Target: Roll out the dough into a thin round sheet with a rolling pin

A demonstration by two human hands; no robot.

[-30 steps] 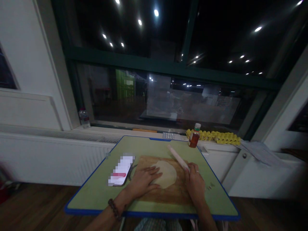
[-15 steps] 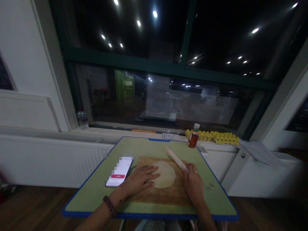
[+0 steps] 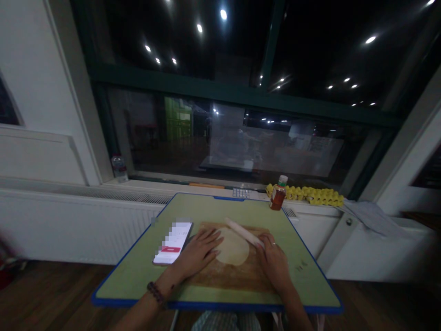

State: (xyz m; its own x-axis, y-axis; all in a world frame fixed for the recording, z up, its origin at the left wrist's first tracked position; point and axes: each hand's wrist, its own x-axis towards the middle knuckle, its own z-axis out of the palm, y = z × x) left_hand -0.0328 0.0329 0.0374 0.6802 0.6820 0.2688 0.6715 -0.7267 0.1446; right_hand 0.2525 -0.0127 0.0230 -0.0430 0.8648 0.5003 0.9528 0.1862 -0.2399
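Observation:
A flat, roundish sheet of dough (image 3: 232, 248) lies on a wooden board (image 3: 220, 277) in the head view. Across its upper right edge slants a pale rolling pin (image 3: 243, 231), its far end pointing up and left. The near end of the pin is in the grip of my right hand (image 3: 274, 259), which wears a ring. My left hand (image 3: 198, 250) rests at the left edge of the dough, fingers stretched out and lying flat. A beaded bracelet (image 3: 155, 292) circles my left wrist.
The small green table (image 3: 303, 285) has a blue rim. A lit phone (image 3: 173, 243) lies left of the board. At the back right stands a bottle of reddish-brown liquid (image 3: 277, 195), near yellow egg trays (image 3: 310, 195) on the sill. A clear bottle (image 3: 119, 168) stands at the far left.
The rolling pin has moved left and slightly nearer, its far end now over the dough's upper edge. My right hand moved a little left with it. My left hand shifted slightly left.

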